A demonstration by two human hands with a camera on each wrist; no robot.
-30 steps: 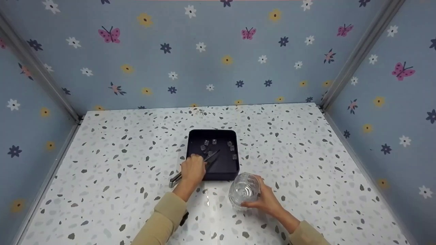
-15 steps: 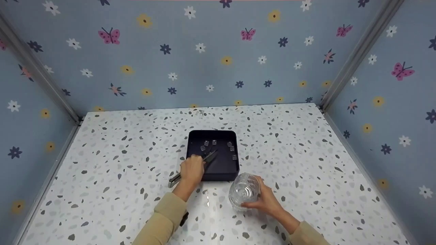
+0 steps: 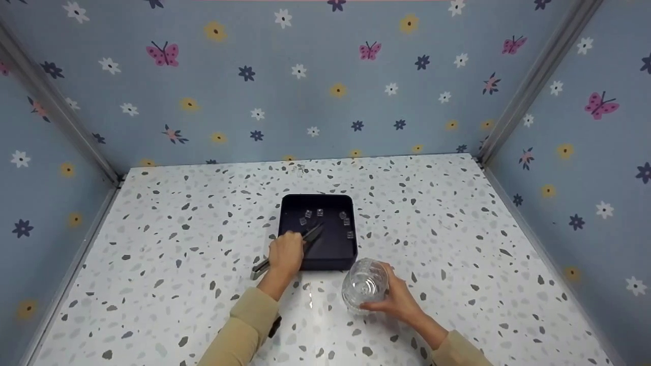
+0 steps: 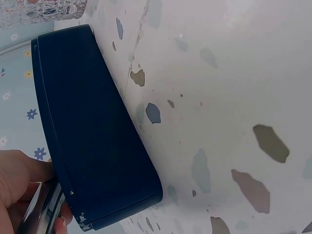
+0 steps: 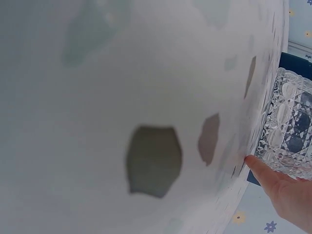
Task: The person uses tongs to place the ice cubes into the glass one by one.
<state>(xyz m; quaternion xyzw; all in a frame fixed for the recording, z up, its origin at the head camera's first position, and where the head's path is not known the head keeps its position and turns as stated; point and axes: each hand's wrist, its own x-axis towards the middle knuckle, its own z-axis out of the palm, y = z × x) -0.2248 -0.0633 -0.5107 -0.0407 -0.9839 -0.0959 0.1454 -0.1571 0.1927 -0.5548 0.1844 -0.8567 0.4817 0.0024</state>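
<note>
My left hand (image 3: 286, 256) grips a pair of metal tongs (image 3: 261, 268) over the near left part of a dark square tray (image 3: 330, 264). The tongs' tips reach down into the tray; whether a cube is between them cannot be made out. Several small clear cubes (image 3: 320, 212) lie in the tray, toward its back and right side. In the left wrist view, fingers and thumb (image 4: 29, 170) wrap round the tongs at the tray's rim. My right hand (image 3: 399, 300) holds a clear patterned glass (image 3: 365, 284) by its right side, just off the tray's near right corner. The glass stands on the table, slightly tilted in the view.
The speckled white table (image 3: 203, 218) spreads around the tray on all sides. Flowered blue panels (image 3: 325, 76) close off the back, left and right. Grey metal posts (image 3: 539, 81) stand at the back corners.
The tongs' tips have shifted slightly left in the tray, and the arms look closer together. A cube near the tips no longer shows. The right hand and glass stay put.
</note>
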